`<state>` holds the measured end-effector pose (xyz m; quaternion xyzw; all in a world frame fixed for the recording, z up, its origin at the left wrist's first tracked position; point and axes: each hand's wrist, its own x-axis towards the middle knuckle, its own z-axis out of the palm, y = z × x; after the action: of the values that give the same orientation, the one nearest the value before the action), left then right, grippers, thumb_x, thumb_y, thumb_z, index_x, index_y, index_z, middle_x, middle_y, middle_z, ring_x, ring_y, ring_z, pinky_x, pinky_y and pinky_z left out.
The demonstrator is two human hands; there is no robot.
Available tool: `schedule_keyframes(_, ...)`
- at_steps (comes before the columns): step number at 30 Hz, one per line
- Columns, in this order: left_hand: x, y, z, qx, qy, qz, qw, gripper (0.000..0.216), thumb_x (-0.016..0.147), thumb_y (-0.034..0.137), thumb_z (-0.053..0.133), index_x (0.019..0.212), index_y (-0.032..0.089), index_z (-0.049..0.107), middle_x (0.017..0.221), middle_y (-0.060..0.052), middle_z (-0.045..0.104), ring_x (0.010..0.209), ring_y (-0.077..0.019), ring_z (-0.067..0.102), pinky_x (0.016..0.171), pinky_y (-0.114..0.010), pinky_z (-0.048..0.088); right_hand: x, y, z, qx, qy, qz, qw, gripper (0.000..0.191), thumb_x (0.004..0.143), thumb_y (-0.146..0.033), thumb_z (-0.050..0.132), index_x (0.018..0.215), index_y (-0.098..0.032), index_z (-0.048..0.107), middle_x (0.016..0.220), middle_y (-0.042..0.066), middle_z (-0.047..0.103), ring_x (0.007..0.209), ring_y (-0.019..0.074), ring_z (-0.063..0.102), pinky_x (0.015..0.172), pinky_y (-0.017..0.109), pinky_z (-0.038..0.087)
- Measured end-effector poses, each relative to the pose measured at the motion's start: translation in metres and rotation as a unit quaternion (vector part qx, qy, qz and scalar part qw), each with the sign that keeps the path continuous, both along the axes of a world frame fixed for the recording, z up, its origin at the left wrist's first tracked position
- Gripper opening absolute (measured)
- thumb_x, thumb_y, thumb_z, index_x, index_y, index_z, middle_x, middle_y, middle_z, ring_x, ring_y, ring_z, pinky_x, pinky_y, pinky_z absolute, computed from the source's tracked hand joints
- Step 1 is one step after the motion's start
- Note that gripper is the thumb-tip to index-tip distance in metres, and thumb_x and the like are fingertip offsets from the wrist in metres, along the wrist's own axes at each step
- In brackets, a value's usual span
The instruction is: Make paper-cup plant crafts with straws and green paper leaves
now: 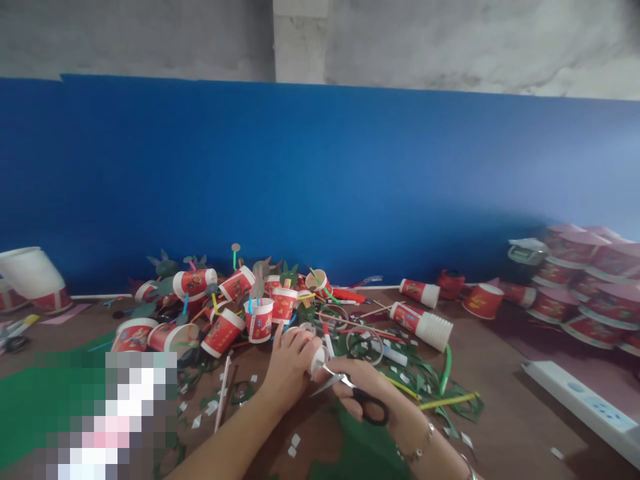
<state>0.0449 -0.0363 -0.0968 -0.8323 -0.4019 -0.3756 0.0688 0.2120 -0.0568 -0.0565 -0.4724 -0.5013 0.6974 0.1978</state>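
In the middle of the head view, my left hand (291, 363) is wrapped round a paper cup (319, 360) lying on its side. Its white end faces my right hand; the rest is mostly covered by my fingers. My right hand (364, 381) grips scissors (345, 380) with black handles. Their blades are apart, one reaching the cup's white end and the other below it. Just beyond my left hand stand red-and-white paper cups (260, 321) with straws and paper shapes attached.
Green paper scraps (417, 373) and small white pieces litter the brown table (500, 413). Nested cups (423, 327) lie at right, before a power strip (583, 399) and stacked red tubs (610, 303). Green sheet (45, 400) lies left, beside a pixelated patch. A blue wall stands behind.
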Motion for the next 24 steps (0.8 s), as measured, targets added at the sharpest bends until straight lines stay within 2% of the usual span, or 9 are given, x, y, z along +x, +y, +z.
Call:
schedule_keyframes(4,-0.001,0.002,-0.002,0.004,0.01,0.0,1.0,0.034,0.076,0.037,0.061,0.107,0.023,0.059,0.101,-0.006,0.064,0.105,-0.0241,0.051,0.11,-0.049,0.008,-0.002,-0.008,0.003,0.102,-0.114,-0.003,0.988,0.029,0.087,-0.036,0.034,0.076,-0.018,0.054,0.038,-0.009,0.038,0.025,0.0075,0.04,0.031,0.018,0.023)
schedule_keyframes(7,-0.003,0.002,-0.003,0.007,0.032,-0.013,0.999,0.032,0.077,0.03,0.06,0.108,0.024,0.058,0.103,-0.005,0.063,0.106,-0.0231,0.05,0.11,-0.049,0.006,-0.001,-0.017,0.008,0.191,-0.216,-0.005,0.958,0.028,0.088,-0.033,0.033,0.069,-0.02,0.049,0.039,-0.009,0.038,0.028,0.0076,0.039,0.036,0.02,0.026)
schedule_keyframes(9,-0.003,0.001,-0.003,0.018,0.049,-0.015,0.999,0.031,0.077,0.025,0.06,0.108,0.024,0.058,0.103,-0.005,0.063,0.106,-0.0227,0.05,0.11,-0.05,0.005,0.001,-0.02,0.013,0.303,-0.274,0.024,0.912,0.026,0.086,-0.026,0.036,0.065,-0.019,0.048,0.047,-0.005,0.047,0.039,0.0089,0.046,0.045,0.021,0.031)
schedule_keyframes(12,-0.003,-0.001,-0.002,0.028,0.075,-0.016,0.997,0.031,0.077,0.02,0.058,0.108,0.025,0.058,0.104,-0.005,0.062,0.107,-0.022,0.05,0.11,-0.052,0.007,0.004,-0.023,0.019,0.458,-0.354,0.083,0.811,0.019,0.079,-0.017,0.044,0.062,-0.018,0.052,0.063,0.001,0.061,0.058,0.0122,0.053,0.055,0.024,0.029)
schedule_keyframes(14,-0.001,-0.002,-0.002,0.027,0.081,-0.016,0.996,0.03,0.078,0.02,0.057,0.107,0.025,0.058,0.106,-0.005,0.062,0.108,-0.0219,0.049,0.11,-0.052,0.008,0.004,-0.024,0.022,0.481,-0.409,0.105,0.768,0.014,0.076,-0.018,0.047,0.066,-0.018,0.056,0.065,0.003,0.064,0.058,0.0134,0.054,0.053,0.026,0.024)
schedule_keyframes(16,0.0,-0.003,-0.001,0.029,0.068,-0.007,0.997,0.028,0.079,0.021,0.057,0.107,0.025,0.058,0.108,-0.005,0.062,0.108,-0.022,0.049,0.11,-0.051,0.01,0.005,-0.025,0.025,0.479,-0.445,0.113,0.748,0.012,0.075,-0.019,0.049,0.07,-0.019,0.059,0.065,0.003,0.065,0.056,0.0134,0.054,0.051,0.027,0.021)
schedule_keyframes(19,0.001,-0.005,0.0,0.035,0.039,0.011,0.999,0.029,0.079,0.02,0.057,0.107,0.025,0.058,0.108,-0.005,0.062,0.106,-0.022,0.051,0.109,-0.048,0.015,0.012,-0.026,0.033,0.478,-0.445,0.119,0.748,0.015,0.076,-0.02,0.049,0.071,-0.02,0.062,0.064,0.002,0.064,0.054,0.0123,0.052,0.05,0.026,0.021)
schedule_keyframes(21,-0.001,-0.005,0.002,0.031,0.026,0.021,0.999,0.034,0.076,0.016,0.058,0.109,0.024,0.058,0.107,-0.005,0.063,0.104,-0.0225,0.052,0.107,-0.047,0.019,0.022,-0.026,0.039,0.462,-0.412,0.136,0.773,0.016,0.076,-0.02,0.049,0.072,-0.02,0.065,0.06,0.0,0.062,0.053,0.0114,0.049,0.049,0.025,0.023)
schedule_keyframes(24,-0.005,-0.007,0.007,0.0,-0.012,0.025,1.0,0.045,0.069,0.008,0.058,0.111,0.023,0.056,0.105,-0.005,0.063,0.104,-0.0243,0.052,0.104,-0.047,0.023,0.039,-0.02,0.044,0.406,-0.351,0.156,0.829,0.021,0.074,-0.018,0.051,0.083,-0.022,0.069,0.06,-0.001,0.062,0.054,0.011,0.05,0.048,0.021,0.027)
